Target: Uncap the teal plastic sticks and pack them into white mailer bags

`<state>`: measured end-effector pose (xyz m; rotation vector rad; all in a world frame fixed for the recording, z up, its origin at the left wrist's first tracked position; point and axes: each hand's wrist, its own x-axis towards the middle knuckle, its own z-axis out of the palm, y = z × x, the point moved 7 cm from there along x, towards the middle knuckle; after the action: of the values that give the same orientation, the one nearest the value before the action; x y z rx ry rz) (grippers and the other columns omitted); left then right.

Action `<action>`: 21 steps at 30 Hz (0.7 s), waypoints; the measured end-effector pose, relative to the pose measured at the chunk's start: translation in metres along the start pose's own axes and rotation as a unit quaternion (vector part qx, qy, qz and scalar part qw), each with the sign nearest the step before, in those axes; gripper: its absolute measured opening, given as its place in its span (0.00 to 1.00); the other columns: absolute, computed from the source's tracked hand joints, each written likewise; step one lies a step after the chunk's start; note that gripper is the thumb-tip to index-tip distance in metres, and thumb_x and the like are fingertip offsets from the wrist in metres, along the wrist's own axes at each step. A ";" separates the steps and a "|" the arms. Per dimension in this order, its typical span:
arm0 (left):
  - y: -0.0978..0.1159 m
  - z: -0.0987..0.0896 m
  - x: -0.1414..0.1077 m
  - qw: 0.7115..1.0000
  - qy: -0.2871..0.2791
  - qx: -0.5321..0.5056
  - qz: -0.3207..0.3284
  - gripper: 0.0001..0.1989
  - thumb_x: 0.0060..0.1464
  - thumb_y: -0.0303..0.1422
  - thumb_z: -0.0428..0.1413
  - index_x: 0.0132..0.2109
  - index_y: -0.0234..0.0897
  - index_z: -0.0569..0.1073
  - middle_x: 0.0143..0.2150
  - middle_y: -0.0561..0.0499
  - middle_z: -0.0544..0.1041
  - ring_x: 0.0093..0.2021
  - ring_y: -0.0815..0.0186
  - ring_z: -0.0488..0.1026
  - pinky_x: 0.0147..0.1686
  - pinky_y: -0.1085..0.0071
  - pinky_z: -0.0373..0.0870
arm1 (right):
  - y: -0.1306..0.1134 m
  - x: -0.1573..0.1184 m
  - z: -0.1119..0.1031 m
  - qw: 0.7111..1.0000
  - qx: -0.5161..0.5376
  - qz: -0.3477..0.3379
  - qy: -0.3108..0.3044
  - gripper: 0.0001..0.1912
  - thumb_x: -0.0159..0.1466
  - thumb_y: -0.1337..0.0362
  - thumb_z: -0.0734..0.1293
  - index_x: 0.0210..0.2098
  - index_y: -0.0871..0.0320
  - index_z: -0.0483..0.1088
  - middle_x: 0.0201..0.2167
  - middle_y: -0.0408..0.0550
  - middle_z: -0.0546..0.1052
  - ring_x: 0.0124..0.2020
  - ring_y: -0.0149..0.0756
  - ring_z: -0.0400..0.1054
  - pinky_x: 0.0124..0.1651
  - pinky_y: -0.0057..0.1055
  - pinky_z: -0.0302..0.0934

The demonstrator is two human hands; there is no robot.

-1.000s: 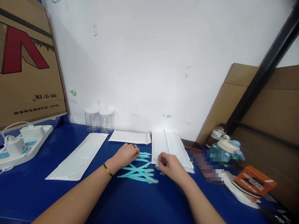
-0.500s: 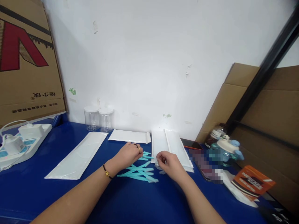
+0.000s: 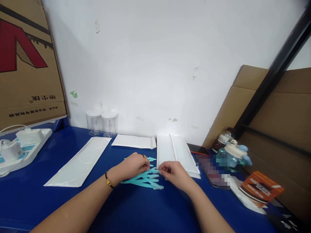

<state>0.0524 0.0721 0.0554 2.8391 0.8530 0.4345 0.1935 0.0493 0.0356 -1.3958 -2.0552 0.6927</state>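
Several thin teal strips with pale, translucent ends point(image 3: 143, 182) lie crossed over one another on the blue table point(image 3: 150, 213). My left hand point(image 3: 137, 165), with rings and a bracelet, is over the upper left part of the pile, its fingers curled down and the fingertips hidden. On the right side of the pile, my right hand point(image 3: 171, 171) pinches at the pale end of one teal strip. More strips show just behind my left hand. A stack of white padded envelopes point(image 3: 166, 149) lies behind my right hand.
White envelopes point(image 3: 79, 161) point(image 3: 133, 141) lie left and behind. Two clear jars point(image 3: 94, 124) stand by the wall. A power strip point(image 3: 36, 150) is far left. On the right are a phone point(image 3: 198, 149), a teal bottle point(image 3: 234, 157) and an orange pouch point(image 3: 261, 188).
Both hands have moved slightly toward me, and my right hand has shifted left, closer to my left hand. Its fingertips are now at a strip's end. The view has shifted a little.
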 end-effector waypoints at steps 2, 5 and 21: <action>0.000 0.005 -0.001 0.999 -0.024 -0.023 -0.002 0.10 0.57 0.32 0.48 0.33 0.39 0.73 0.30 0.54 0.76 0.29 0.70 0.70 0.32 0.76 0.59 | 0.001 -0.002 -0.007 1.000 -0.019 -0.004 -0.001 0.08 0.57 0.64 0.63 0.33 0.58 0.73 0.23 0.42 0.72 0.24 0.29 0.63 0.27 0.24 0.55; -0.002 0.011 -0.002 0.998 -0.048 -0.049 -0.011 0.09 0.55 0.31 0.49 0.33 0.40 0.73 0.29 0.56 0.76 0.28 0.70 0.70 0.27 0.77 0.58 | 0.005 -0.007 -0.026 0.997 -0.071 -0.021 0.032 0.07 0.55 0.68 0.63 0.31 0.57 0.73 0.27 0.44 0.73 0.26 0.29 0.63 0.29 0.24 0.56; -0.040 0.016 0.001 0.991 0.010 0.119 -0.067 0.03 0.52 0.29 0.51 0.33 0.39 0.70 0.30 0.53 0.75 0.31 0.66 0.71 0.33 0.71 0.58 | 0.009 -0.006 -0.002 0.970 -0.236 -0.023 -0.052 0.07 0.47 0.74 0.62 0.23 0.58 0.69 0.26 0.43 0.70 0.25 0.28 0.60 0.27 0.23 0.49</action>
<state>0.0373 0.1053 0.0320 2.9670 1.1640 0.3678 0.2028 0.0465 0.0302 -1.5821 -2.4351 0.2647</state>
